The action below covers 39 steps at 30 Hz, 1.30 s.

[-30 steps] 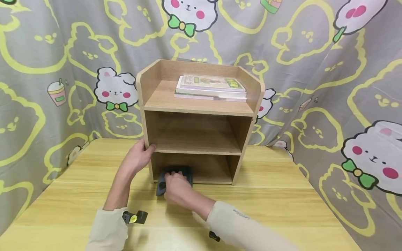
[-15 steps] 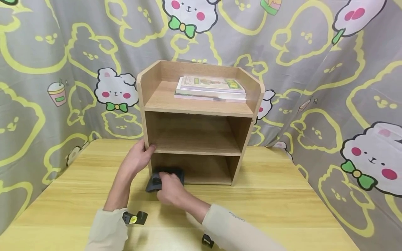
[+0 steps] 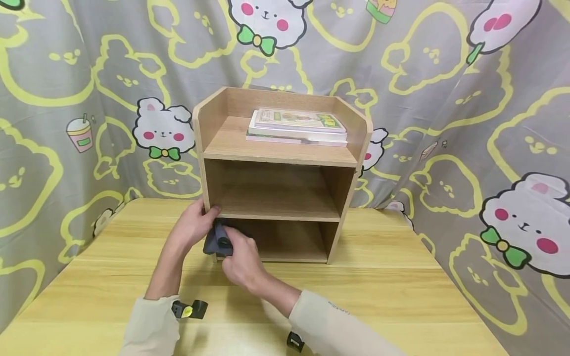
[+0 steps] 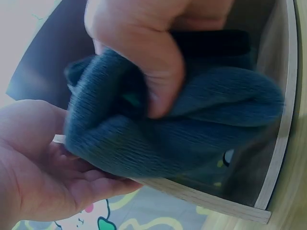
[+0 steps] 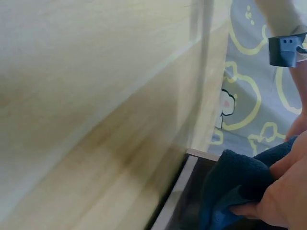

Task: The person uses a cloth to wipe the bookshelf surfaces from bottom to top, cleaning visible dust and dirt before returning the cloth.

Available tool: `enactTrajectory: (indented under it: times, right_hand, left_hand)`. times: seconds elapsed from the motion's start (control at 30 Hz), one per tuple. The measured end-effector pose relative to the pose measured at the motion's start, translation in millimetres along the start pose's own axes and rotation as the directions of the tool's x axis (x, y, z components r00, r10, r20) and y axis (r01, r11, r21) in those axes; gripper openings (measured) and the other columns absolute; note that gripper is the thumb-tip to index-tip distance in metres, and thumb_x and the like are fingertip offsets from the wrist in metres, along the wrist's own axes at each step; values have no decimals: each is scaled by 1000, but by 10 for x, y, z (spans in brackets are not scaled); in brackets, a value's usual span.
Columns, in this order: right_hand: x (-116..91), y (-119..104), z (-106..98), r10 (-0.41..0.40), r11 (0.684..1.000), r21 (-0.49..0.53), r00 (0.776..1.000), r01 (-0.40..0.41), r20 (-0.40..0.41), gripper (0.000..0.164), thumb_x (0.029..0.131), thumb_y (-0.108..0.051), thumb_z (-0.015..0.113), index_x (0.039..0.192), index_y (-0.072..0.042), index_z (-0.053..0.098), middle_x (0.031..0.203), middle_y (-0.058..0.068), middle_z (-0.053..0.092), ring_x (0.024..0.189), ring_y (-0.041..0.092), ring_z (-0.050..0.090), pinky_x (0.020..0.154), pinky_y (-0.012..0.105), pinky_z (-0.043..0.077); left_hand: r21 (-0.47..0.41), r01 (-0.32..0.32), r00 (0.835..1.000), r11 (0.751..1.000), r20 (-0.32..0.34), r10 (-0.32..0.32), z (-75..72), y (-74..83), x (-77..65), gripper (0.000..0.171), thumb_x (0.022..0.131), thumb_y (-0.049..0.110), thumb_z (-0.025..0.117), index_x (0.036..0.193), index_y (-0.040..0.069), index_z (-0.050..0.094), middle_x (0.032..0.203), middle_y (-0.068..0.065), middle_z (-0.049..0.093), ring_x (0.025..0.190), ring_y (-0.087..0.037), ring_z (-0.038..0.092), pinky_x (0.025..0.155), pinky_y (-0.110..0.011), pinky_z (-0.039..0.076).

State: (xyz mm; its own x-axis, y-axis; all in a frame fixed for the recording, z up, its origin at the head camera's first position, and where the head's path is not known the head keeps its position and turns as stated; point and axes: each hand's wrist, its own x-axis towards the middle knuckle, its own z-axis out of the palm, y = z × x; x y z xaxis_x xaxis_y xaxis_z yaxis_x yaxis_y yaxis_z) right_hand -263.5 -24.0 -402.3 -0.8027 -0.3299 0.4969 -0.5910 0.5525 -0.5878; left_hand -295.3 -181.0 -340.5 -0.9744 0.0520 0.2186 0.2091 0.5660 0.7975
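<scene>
A small wooden shelf unit (image 3: 285, 215) stands on the table. My left hand (image 3: 194, 223) grips its left side panel at the middle board, thumb on the inner side. In my right hand (image 3: 244, 259) is a bunched, dark blue-grey cloth (image 3: 214, 242), which overlaps the front edge of the left panel in the lower compartment. Folds of the cloth (image 4: 129, 143) bulge around the right thumb in the left wrist view, close beside the left palm (image 4: 43, 177). The right wrist view has the cloth (image 5: 240, 177) at the compartment's opening.
Several thin books (image 3: 296, 127) lie stacked on the top board of the shelf unit. The wooden table (image 3: 378, 291) reaches to a grey patterned curtain (image 3: 409, 113) behind and at both sides. A small black camera (image 3: 189, 309) is strapped at the left wrist.
My right hand has moved the cloth left from the bottom board to the left panel, then up along it. The left hand keeps its grip on the shelf unit.
</scene>
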Motion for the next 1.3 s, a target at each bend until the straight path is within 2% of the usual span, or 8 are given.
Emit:
enactTrajectory:
  times: [0.2,0.37,0.63,0.8,0.93,1.07,1.2,1.3]
  right_hand:
    - [9,-62,-71,-140,988,-68,988,136,-60,83,59,17,56,137,-11,59,129,3,67,114,15,65,94,26,53]
    - [5,-79,-90,-197,978,-88,978,191,-64,86,56,18,55,139,-3,58,131,8,67,122,21,64,100,30,53]
    - [120,3,-13,-76,989,-124,997,77,14,76,64,16,61,135,-12,58,119,5,68,104,20,66,88,28,54]
    - [126,40,45,-74,977,-198,995,85,63,58,68,14,64,121,-11,61,104,4,68,93,21,66,81,28,54]
    - [113,61,88,-7,961,-271,985,54,171,47,71,10,68,112,-13,61,105,2,67,95,19,65,84,27,54]
    - [100,71,153,65,910,-409,954,63,292,38,76,1,72,109,-14,63,108,0,67,96,20,64,87,33,55]
    - [76,52,211,137,816,-568,916,112,378,33,81,-11,75,112,-16,65,109,-2,67,99,22,63,93,39,54]
    - [55,37,251,155,748,-647,910,146,384,32,82,-18,78,112,-18,66,107,-3,66,100,22,62,95,39,53]
  left_hand:
    - [0,14,1000,1000,6,-14,-6,-5,0,52,105,24,47,152,3,41,142,-32,54,135,-46,50,111,-58,39]
    - [5,13,1000,1000,8,-13,-16,10,1,52,105,24,47,152,3,42,142,-32,55,134,-46,51,110,-58,39]
    - [9,3,1000,1000,4,-3,-9,14,-14,51,105,22,47,151,2,43,141,-32,55,133,-46,51,110,-58,40]
    - [3,19,1000,1000,8,-19,-13,13,-9,52,105,24,47,152,3,42,143,-32,53,135,-46,50,111,-58,39]
    - [8,25,1000,1000,11,-25,-30,14,-8,53,105,25,47,153,4,41,145,-31,52,134,-46,51,110,-59,40]
    - [8,21,1000,1000,4,-21,-44,13,-16,54,104,24,47,153,3,40,145,-30,52,133,-46,52,108,-58,41]
    - [1,18,1000,1000,1,-18,-39,19,-14,54,104,23,47,153,2,40,144,-30,53,131,-46,53,107,-58,42]
    - [-11,19,1000,1000,7,-19,-28,20,-11,54,104,23,47,154,1,39,144,-31,52,131,-45,53,107,-58,43]
